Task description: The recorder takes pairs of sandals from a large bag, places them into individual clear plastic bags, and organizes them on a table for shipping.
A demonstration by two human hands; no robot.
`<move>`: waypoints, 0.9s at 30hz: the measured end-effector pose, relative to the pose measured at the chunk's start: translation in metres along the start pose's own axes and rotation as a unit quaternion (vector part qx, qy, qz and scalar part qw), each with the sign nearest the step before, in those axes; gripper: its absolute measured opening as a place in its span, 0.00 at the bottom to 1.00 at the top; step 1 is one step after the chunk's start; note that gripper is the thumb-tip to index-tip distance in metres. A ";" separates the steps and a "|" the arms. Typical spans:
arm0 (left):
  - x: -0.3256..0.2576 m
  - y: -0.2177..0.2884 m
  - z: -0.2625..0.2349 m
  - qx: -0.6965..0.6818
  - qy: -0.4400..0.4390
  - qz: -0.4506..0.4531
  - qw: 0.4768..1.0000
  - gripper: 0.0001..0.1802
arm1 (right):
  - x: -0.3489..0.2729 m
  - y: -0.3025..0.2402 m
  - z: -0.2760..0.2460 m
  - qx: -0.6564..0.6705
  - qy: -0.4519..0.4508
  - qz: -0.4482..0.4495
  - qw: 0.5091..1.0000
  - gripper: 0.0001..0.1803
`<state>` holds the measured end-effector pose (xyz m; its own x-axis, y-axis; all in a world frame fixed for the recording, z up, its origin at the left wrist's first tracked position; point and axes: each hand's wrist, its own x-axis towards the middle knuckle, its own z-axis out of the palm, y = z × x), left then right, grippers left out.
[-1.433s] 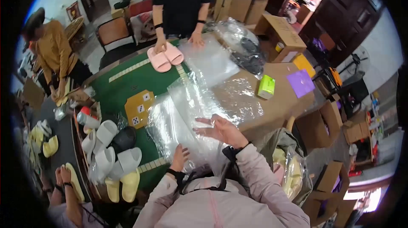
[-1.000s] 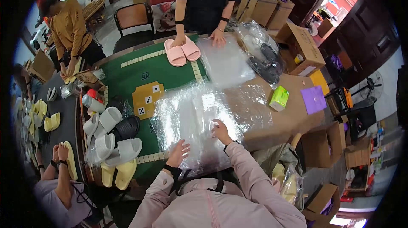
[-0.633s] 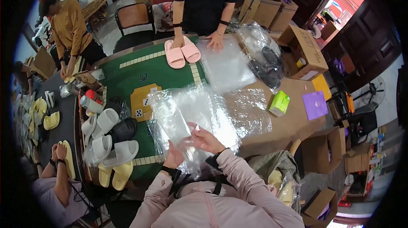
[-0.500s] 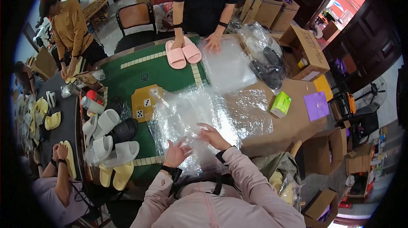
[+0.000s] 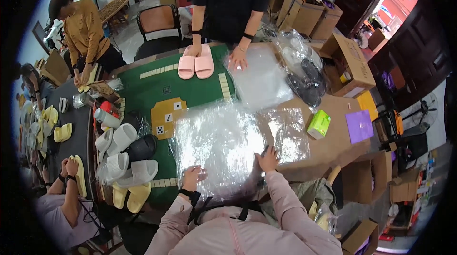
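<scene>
Clear plastic bags point(image 5: 216, 145) lie spread flat and shiny on the table in front of me. My left hand point(image 5: 194, 177) rests at their near left edge, fingers stretched out. At their right side, my right hand point(image 5: 268, 160) presses down with its fingers apart. Neither hand grips anything. Across the table a person in a black shirt has one hand point(image 5: 193, 50) in a pair of pink slippers point(image 5: 203, 63). That person's other hand point(image 5: 238, 59) lies flat on a stack of clear plastic bags point(image 5: 264, 81).
White, black and yellow slippers point(image 5: 126, 148) crowd the left table edge, beside a bottle point(image 5: 107, 119). To the right are a green tissue pack point(image 5: 319, 124), a purple packet point(image 5: 359, 126), bagged dark slippers point(image 5: 307, 83) and a cardboard box point(image 5: 354, 69). Other people handle yellow slippers point(image 5: 79, 176) at left.
My hands have gone from hovering close together over the plastic to resting apart on its two sides. The crumpled plastic now lies flatter. The pink slippers sit more side by side.
</scene>
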<state>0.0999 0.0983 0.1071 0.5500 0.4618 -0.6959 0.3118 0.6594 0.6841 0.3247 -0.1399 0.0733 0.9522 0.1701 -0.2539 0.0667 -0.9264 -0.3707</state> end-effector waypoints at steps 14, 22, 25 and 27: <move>-0.012 -0.011 -0.015 0.518 0.281 0.311 0.746 0.13 | 0.009 -0.004 -0.008 0.185 0.107 -0.013 0.977 0.07; 0.016 -0.025 -0.034 0.403 0.213 0.311 0.834 0.12 | -0.041 -0.095 -0.083 0.244 0.153 -0.402 0.869 0.12; 0.007 -0.020 -0.022 0.475 0.212 0.338 0.784 0.12 | -0.064 -0.107 -0.105 0.156 0.022 -0.549 0.821 0.16; 0.000 -0.022 -0.018 0.555 0.269 0.272 0.739 0.15 | -0.080 -0.112 -0.110 0.120 -0.021 -0.608 0.784 0.17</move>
<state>0.0794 0.0941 0.0881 0.5334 0.8451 -0.0348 0.7657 -0.4650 0.4443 0.2736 -0.0871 0.2331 0.2161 0.8951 0.3899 0.8554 0.0190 -0.5177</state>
